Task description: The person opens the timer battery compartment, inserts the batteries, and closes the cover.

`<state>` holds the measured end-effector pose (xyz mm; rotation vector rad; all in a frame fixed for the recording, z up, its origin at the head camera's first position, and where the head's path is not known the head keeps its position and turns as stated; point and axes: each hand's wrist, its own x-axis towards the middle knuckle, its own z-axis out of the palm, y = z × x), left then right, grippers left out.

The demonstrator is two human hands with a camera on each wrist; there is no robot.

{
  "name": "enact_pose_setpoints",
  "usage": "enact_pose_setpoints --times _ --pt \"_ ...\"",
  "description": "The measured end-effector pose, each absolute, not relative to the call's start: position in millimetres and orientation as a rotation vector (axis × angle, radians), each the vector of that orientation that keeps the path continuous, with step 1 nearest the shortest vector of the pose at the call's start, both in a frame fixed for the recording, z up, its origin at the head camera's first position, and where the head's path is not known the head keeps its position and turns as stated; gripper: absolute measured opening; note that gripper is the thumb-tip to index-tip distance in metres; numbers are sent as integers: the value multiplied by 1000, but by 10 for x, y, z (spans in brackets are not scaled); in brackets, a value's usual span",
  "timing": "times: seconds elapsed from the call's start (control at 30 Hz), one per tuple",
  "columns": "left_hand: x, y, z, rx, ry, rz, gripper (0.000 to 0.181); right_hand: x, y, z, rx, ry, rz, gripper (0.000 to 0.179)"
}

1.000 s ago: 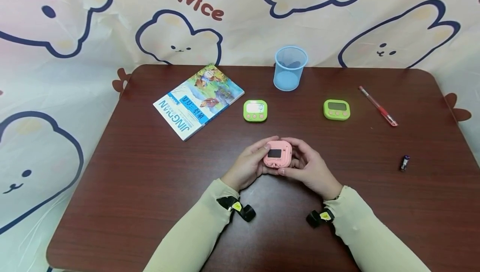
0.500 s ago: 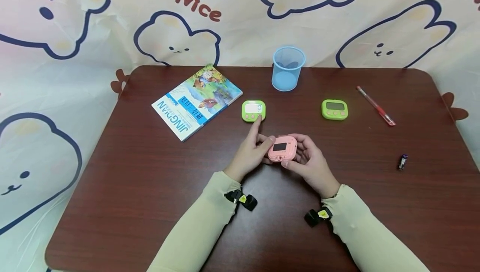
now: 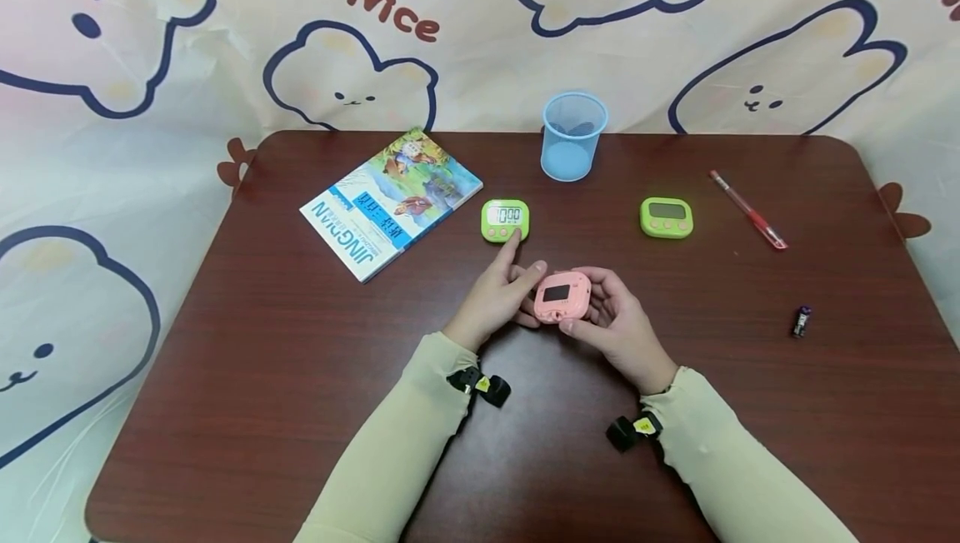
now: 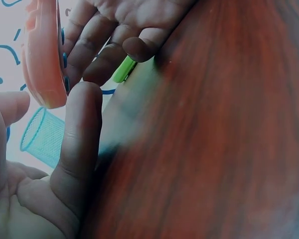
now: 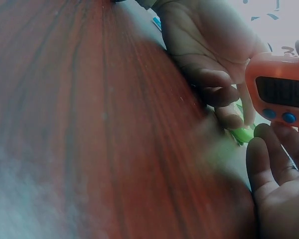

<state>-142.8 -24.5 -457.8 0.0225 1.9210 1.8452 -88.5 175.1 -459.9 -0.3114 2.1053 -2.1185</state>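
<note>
My right hand (image 3: 626,335) grips a pink digital timer (image 3: 573,310), fingers behind and thumb at its near edge. In the head view the timer's back, with a dark rectangle, faces up. Its dark display and blue buttons appear in the right wrist view. My left hand (image 3: 487,301) points its straight index finger at the lower right button of a green digital timer (image 3: 492,233), with the tip touching there. That timer's lit screen shows several digits. The left thumb stands beside the pink timer's left edge; the lower left fingers lie close under it.
A book (image 3: 390,201) lies at the back left, and a blue mesh cup (image 3: 567,156) stands at the back. To the right are a second green timer (image 3: 666,228) with a blank screen, a red pen (image 3: 748,210) and a small battery (image 3: 801,322) on the brown table (image 3: 262,410).
My left hand has let go of the pink timer and reached forward, its index finger onto the green timer's button. That screen now shows more digits. The right hand tilted the pink timer slightly.
</note>
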Motion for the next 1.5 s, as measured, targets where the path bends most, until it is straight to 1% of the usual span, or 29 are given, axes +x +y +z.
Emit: enact_pose_setpoints --times 0.3,0.5,0.6,0.8,0.9,0.97,1.1,1.2,1.37,1.5 --pt "-1463 -247 -4538 -5 1888 1849 78 -898 1759 -4575 -317 2113 -2107 63" --pt "-1473 -248 -4532 -12 1862 1868 78 -903 1754 -4580 -322 2104 -2116 63" --pt "-1451 -279 -4578 48 1850 1910 71 -901 1753 -4600 -326 2106 -2128 63" --pt "-1333 -329 -4639 267 1903 1886 42 -897 1760 -4630 -307 2127 -2117 63" --pt "-1277 -306 -4624 345 1913 1857 37 -904 1766 -4638 -339 2195 -2078 65" --pt "-1253 -275 -4602 394 1910 1840 39 -915 1768 -4636 -378 2254 -2058 67" --pt "-1214 -205 -4561 446 1849 1850 49 -933 1767 -4641 -454 2358 -2020 71" --pt "-1180 -165 -4558 421 1753 1918 54 -933 1770 -4641 -477 2408 -1995 73" --pt "-1136 -139 -4595 342 1425 2159 54 -926 1786 -4625 -439 2452 -1953 75" --pt "-1136 -163 -4600 349 1217 2271 61 -928 1810 -4627 -414 2460 -1932 71"
